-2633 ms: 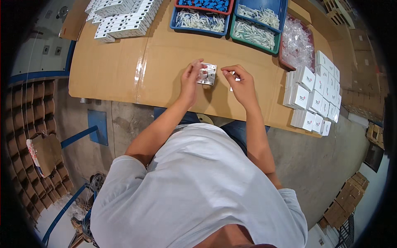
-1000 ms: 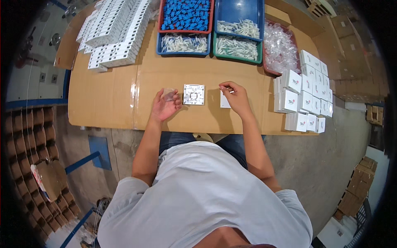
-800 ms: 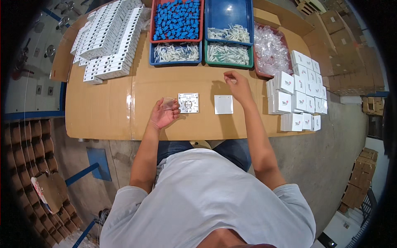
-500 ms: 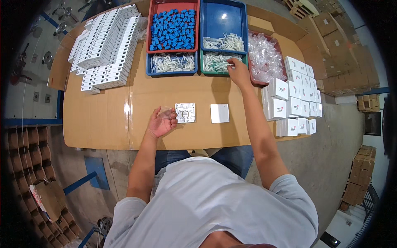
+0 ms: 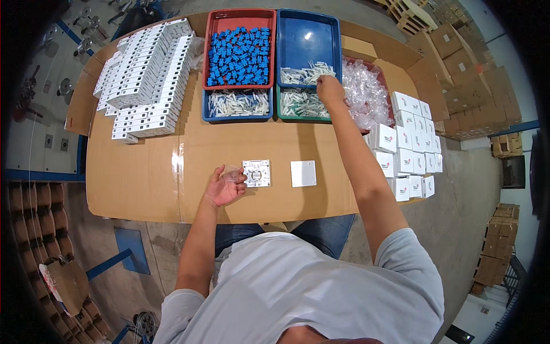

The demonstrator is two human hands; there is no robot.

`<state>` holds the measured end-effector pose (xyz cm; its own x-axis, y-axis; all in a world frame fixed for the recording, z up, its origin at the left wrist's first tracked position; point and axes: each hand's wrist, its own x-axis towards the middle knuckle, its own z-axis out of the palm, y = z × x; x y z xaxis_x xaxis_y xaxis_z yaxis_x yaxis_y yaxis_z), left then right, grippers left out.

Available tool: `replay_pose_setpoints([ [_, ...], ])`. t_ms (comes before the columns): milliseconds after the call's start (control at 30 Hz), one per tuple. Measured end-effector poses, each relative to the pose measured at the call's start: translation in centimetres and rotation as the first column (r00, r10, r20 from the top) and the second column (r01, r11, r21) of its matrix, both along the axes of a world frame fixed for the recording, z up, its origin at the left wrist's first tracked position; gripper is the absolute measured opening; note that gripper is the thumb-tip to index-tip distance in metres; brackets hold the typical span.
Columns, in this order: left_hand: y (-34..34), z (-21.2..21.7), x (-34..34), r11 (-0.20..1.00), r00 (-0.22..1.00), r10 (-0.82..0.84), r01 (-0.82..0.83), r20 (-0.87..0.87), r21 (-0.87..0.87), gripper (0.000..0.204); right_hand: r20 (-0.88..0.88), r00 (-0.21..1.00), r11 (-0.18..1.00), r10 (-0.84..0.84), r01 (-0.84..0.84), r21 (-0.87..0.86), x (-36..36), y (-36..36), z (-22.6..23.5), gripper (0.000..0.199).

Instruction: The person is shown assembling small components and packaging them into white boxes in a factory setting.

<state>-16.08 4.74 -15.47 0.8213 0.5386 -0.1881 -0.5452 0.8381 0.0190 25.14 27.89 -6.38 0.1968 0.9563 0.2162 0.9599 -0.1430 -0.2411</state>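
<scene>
Far left on the cardboard-covered table (image 5: 143, 189): rows of white boxed units (image 5: 146, 80), stacked, untouched. Next, red tray (image 5: 240, 54) full of blue parts, small blue tray (image 5: 238, 105) of pale pieces below it. Left hand (image 5: 224, 186) resting palm-up near table's front edge, fingers loosely curled around a small clear bag (image 5: 231, 172); looks cradled, not pinched. Just right of it, touching or nearly so, square white base plate (image 5: 256, 173) lying flat, inner side up with fittings showing. Beside that, apart, plain white cover plate (image 5: 303, 173), flat, not fitted. Farther back, big blue tray (image 5: 309, 51), mostly bare, white small parts along its near edge; green tray (image 5: 302, 103) of similar parts under it. Right hand (image 5: 330, 92) stretched out over the seam between those two trays, fingers down in the parts; cannot tell whether anything gripped. Heap of clear bags (image 5: 366, 97) right of that, then stacked white cartons (image 5: 409, 143) at the right edge.

Judged progress: early-middle. Plate and cover laid out, bag in hand; small parts not yet fetched, cover off, nothing boxed.
</scene>
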Motion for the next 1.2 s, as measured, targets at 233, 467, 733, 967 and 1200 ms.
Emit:
replay_pose_setpoints([
  [233, 0.1, -0.2, -0.2, 1.0, 1.0, -0.022, 0.022, 0.015, -0.016, 0.062, -0.192, 0.98, 0.996, -0.044, 0.027, -0.089, -1.8, 1.8, -0.1, 0.016],
  [467, 0.1, -0.2, -0.1, 1.0, 1.0, -0.024, 0.024, 0.011, -0.009, 0.062, -0.236, 0.972, 0.996, 0.006, -0.028, -0.09, -1.6, 3.0, -0.3, 0.015],
  [733, 0.2, -0.3, -0.2, 1.0, 1.0, -0.026, 0.026, 0.004, -0.001, 0.063, -0.12, 0.986, 0.993, 0.117, -0.112, 0.046, -3.3, 2.4, 0.5, 0.02],
  [967, 0.5, -0.2, -0.2, 0.999, 0.999, -0.035, 0.035, -0.008, 0.003, 0.062, -0.086, 0.981, 0.983, 0.177, -0.171, 0.072, -2.1, 3.2, -0.5, 0.018],
  [1200, -0.5, -0.5, -0.4, 1.0, 0.999, -0.031, 0.031, 0.02, -0.005, 0.064, -0.846, 0.531, 0.999, 0.047, -0.025, 0.04, 0.6, 2.2, -1.3, 0.022],
])
